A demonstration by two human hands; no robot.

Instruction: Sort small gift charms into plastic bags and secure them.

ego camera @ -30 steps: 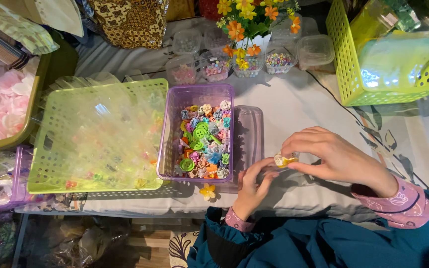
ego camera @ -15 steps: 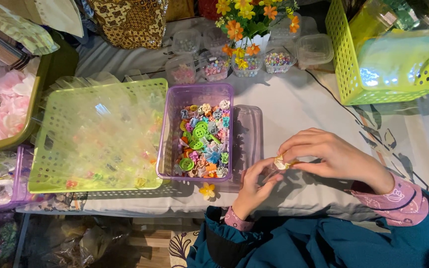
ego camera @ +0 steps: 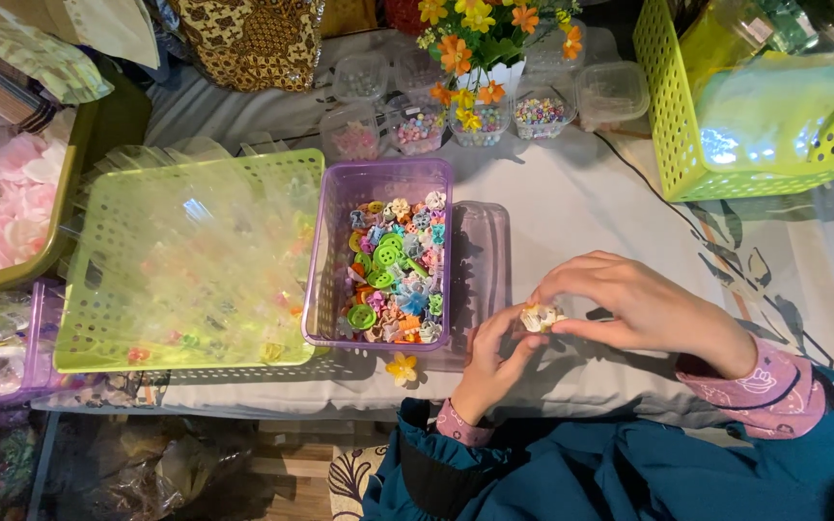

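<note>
We note the white cloth-covered table (ego camera: 581, 207) spread under everything, the work held just above its near edge. Far left of our grip sits the lime-green basket (ego camera: 190, 260), heaped with clear wrappers; a second green basket (ego camera: 726, 125) stands well above and to the right. Just left of the grip is the purple bin (ego camera: 378, 256) of small colourful plastic flowers, near enough that either hand could reach it, with its clear lid (ego camera: 485, 251) lying flat between bin and hands. Beyond, well above the grip, a vase of orange and yellow artificial flowers (ego camera: 480, 39) stands among small clear tubs of beads (ego camera: 538, 106). Our right hand (ego camera: 644, 309) comes in from the right, fingers curled over; our left hand (ego camera: 494, 362) rises from below. Both pinch the same small cream flower piece (ego camera: 541, 316), fingertips closed on it from opposite sides, probably to steady it for fine fitting. Whether it is one part or two pressed together we cannot tell. One loose yellow flower (ego camera: 402, 368) lies on the table's edge, down-left of the grip.
</note>
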